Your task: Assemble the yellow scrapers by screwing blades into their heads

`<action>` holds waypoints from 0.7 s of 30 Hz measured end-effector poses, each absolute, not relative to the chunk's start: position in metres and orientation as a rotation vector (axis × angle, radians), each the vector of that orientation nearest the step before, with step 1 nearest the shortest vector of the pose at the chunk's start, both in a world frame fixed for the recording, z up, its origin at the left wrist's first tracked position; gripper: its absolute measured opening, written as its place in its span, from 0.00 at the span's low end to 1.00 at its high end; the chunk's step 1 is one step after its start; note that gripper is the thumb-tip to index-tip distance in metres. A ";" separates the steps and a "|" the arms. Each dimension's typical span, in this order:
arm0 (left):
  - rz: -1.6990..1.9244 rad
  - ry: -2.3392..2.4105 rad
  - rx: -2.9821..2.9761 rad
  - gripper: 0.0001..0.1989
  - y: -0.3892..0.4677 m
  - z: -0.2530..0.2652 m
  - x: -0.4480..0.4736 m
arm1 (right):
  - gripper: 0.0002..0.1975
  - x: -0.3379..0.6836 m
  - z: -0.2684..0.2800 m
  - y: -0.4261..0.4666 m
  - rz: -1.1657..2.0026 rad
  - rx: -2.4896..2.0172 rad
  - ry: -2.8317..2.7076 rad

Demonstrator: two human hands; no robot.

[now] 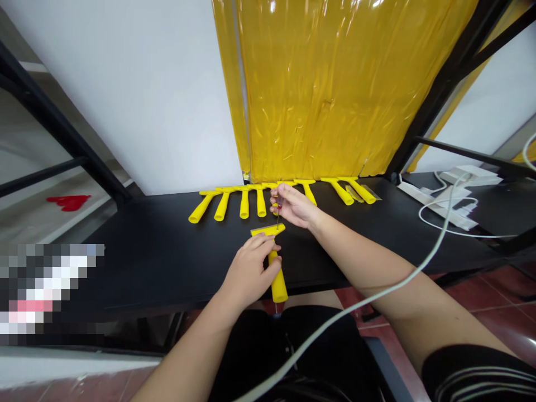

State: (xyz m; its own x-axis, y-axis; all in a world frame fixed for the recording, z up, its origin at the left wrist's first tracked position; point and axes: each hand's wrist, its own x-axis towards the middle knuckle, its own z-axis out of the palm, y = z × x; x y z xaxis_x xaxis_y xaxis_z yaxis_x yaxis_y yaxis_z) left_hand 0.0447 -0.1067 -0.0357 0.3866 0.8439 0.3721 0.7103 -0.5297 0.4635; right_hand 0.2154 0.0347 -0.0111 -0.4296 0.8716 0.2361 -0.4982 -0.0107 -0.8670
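A yellow T-shaped scraper (279, 282) lies on the black table, its round handle pointing toward me and its flat head facing away. My left hand (253, 265) is closed around the upper handle and presses on the head. In my right hand (293, 206) is a small screwdriver (278, 219), pinched by its reddish handle and held nearly upright. The shaft's tip meets the right end of the scraper's head; a screw there is too small to make out. Behind my hands, several more yellow scrapers (244, 204) lie in a row, one partly hidden by my right hand.
A white power strip (438, 204) with plugs and cables sits at the right. A pale cable (377, 293) crosses the view in front of my right forearm. Yellow plastic sheeting (335, 95) hangs behind the table (154, 251), between black metal frame posts. Something red (69, 202) rests on the left shelf.
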 end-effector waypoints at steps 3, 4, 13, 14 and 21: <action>0.845 1.377 2.417 0.10 -0.107 -0.036 0.044 | 0.20 0.220 -0.009 0.035 1.713 -0.464 -1.283; 0.847 1.374 2.417 0.10 -0.107 -0.036 0.044 | 0.20 0.218 -0.008 0.034 1.718 -0.464 -1.291; 0.871 1.356 2.414 0.09 -0.105 -0.038 0.045 | 0.21 0.214 -0.010 0.032 1.738 -0.394 -1.140; 0.870 1.359 2.412 0.09 -0.105 -0.038 0.044 | 0.19 0.217 -0.009 0.033 1.759 -0.399 -1.152; 0.860 1.370 2.397 0.09 -0.105 -0.038 0.045 | 0.15 0.215 -0.006 0.027 1.873 -0.376 -1.124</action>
State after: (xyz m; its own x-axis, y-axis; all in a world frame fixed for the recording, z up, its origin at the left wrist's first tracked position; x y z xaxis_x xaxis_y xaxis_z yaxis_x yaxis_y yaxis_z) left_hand 0.0447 -0.1047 -0.0381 0.3841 0.8467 0.3681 0.6999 -0.5271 0.4820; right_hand 0.2149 0.0267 -0.0056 -0.5556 0.8128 0.1751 -0.5370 -0.1901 -0.8219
